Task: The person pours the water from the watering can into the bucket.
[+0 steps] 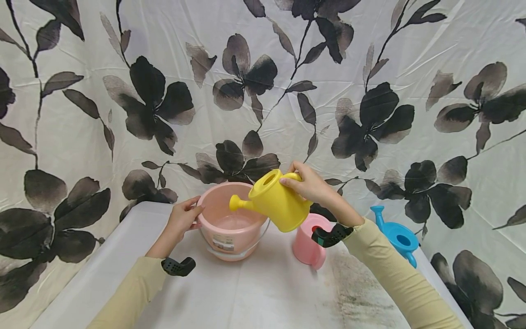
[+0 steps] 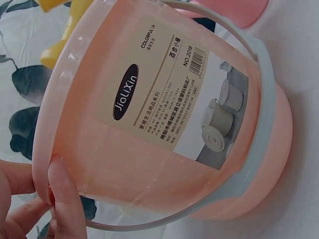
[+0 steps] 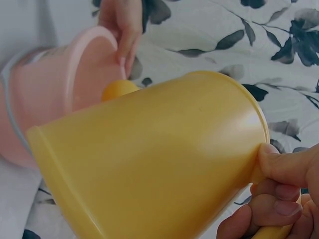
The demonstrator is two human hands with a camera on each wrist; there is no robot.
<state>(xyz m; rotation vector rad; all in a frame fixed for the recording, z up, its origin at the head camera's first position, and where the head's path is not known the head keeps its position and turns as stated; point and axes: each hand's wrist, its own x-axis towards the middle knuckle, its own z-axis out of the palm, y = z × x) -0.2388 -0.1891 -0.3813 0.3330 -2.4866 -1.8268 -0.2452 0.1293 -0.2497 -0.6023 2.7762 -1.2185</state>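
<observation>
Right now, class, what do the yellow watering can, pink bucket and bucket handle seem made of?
Yellow watering can: probably plastic, smooth with a soft sheen; broad highlights cross its even colour. Pink bucket: likely plastic, smooth and glossy; bright reflections run along its rim. Bucket handle: perhaps plastic, smooth, satin, evenly pale without metallic glint.

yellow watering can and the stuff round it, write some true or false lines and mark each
1. The right hand holds the yellow watering can. True.
2. The left hand grips the rim of the bucket. True.
3. The yellow watering can stands upright. False: it is tilted, spout towards the bucket.
4. In the head view, the blue watering can is right of the pink can. True.
5. The pink can is inside the bucket. False: it is outside.
</observation>
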